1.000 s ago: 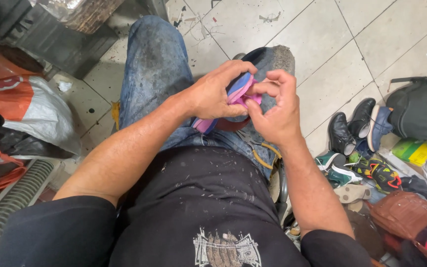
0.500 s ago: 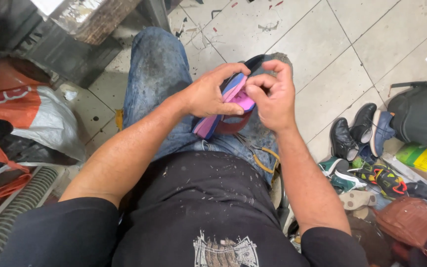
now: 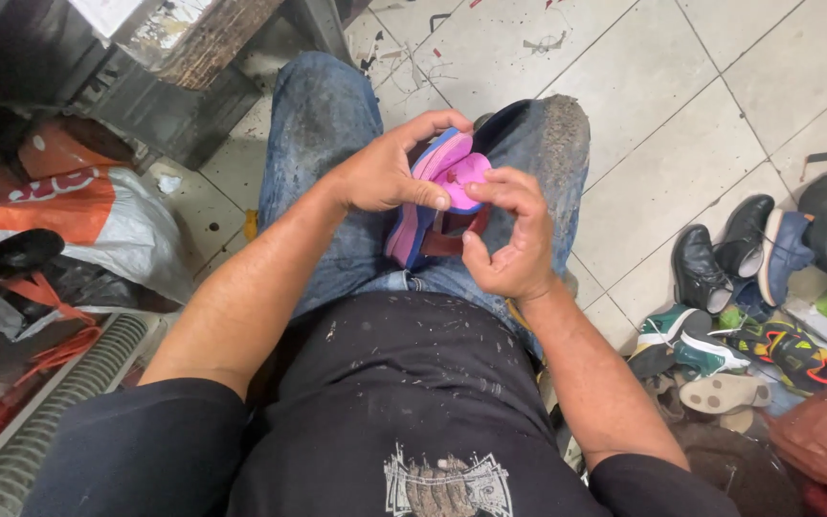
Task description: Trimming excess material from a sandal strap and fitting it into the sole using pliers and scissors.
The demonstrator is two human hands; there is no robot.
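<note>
Shoe: a small pink and purple shoe [image 3: 433, 206] sits on the person's lap, between both hands, over the blue jeans [image 3: 323, 144].
Far left: an orange and white bag [image 3: 78, 215] lies on the floor beside a dark bench leg [image 3: 193, 105].
Left hand: the left hand [image 3: 385, 172] is closed around the shoe's side, thumb pressed on the pink inner sole [image 3: 461, 172].
Right hand: the right hand [image 3: 509, 239] pinches the edge of that pink sole with fingertips, the palm curled below.
Right side: a heap of other shoes [image 3: 729, 325] lies on the tiled floor [image 3: 681, 115], well apart from the lap.
Risk: the shoe rests only on the knees, so I judge a hard pull could tear the thin sole or send the shoe sliding off to the floor.
</note>
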